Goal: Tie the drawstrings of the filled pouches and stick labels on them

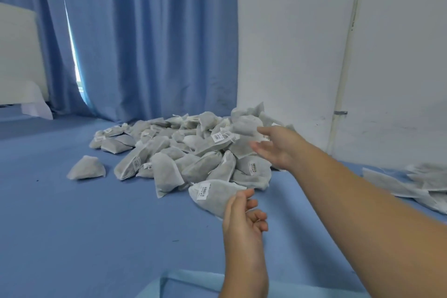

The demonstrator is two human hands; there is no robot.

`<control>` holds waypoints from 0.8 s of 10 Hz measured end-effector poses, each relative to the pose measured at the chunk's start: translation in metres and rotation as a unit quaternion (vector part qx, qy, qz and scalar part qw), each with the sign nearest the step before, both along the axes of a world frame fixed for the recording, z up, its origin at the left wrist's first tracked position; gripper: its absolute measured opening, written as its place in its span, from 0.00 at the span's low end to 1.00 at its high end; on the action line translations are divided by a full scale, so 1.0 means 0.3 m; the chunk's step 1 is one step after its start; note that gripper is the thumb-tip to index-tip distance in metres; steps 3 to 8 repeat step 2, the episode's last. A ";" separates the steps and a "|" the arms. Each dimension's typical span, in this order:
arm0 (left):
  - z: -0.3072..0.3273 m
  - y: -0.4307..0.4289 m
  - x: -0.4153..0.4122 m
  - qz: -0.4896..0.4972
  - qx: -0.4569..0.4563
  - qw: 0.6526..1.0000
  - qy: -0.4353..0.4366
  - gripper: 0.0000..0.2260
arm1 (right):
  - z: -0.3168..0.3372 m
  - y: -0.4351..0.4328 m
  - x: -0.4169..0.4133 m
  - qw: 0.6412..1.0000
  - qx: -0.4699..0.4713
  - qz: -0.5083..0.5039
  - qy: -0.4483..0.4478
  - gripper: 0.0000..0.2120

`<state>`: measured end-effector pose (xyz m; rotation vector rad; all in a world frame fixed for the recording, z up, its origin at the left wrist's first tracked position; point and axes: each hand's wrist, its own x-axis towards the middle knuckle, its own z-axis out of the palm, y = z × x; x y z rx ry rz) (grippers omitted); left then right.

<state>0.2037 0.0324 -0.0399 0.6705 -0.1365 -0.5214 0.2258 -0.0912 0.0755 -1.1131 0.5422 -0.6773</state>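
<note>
In the head view, the heap of filled pouches (183, 152) lay on the blue floor (96, 225) at about 12 o'clock from the person, against a blue curtain (145, 31) and a white wall (290, 31). Several pouches in the heap showed white barcode labels. One labelled pouch (215, 203) sat at the near edge of the heap, its label (203, 190) facing up. The left hand (244, 220) was just at 5 o'clock of this pouch. Its fingers were loosely curled and grasping nothing, and whether the forefinger tip touched the cloth could not be told. The right hand (278, 147) reached over the right side of the heap at 1 o'clock, fingers relaxed and spread, also released. A lone pouch (85, 168) lay apart at 9 o'clock. A stack of flatter pouches (425, 181) lay at 3 o'clock, well apart from the heap.

The step in hand looked like setting a finished pouch on the heap and turning for the next one. To do it well, the person would likely draw the next pouch from the 3 o'clock stack rather than the labelled heap. The cords should be pulled fully closed before knotting so no filling leaked. The label should be pressed flat on a smooth part of the cloth.
</note>
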 end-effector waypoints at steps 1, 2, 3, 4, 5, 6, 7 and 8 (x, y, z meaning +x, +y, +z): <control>0.002 0.006 -0.008 -0.009 -0.003 0.999 -0.040 0.13 | -0.044 -0.023 0.005 0.996 -0.019 -0.013 0.083 0.14; 0.003 0.015 -0.028 -0.032 0.005 0.996 -0.087 0.13 | -0.127 0.013 -0.070 0.993 -0.031 0.016 0.109 0.08; 0.003 0.015 -0.028 -0.032 0.005 0.996 -0.087 0.13 | -0.127 0.013 -0.070 0.993 -0.031 0.016 0.109 0.08; 0.003 0.015 -0.028 -0.032 0.005 0.996 -0.087 0.13 | -0.127 0.013 -0.070 0.993 -0.031 0.016 0.109 0.08; 0.003 0.015 -0.028 -0.032 0.005 0.996 -0.087 0.13 | -0.127 0.013 -0.070 0.993 -0.031 0.016 0.109 0.08; 0.003 0.015 -0.028 -0.032 0.005 0.996 -0.087 0.13 | -0.127 0.013 -0.070 0.993 -0.031 0.016 0.109 0.08; 0.003 0.015 -0.028 -0.032 0.005 0.996 -0.087 0.13 | -0.127 0.013 -0.070 0.993 -0.031 0.016 0.109 0.08; 0.003 0.015 -0.028 -0.032 0.005 0.996 -0.087 0.13 | -0.127 0.013 -0.070 0.993 -0.031 0.016 0.109 0.08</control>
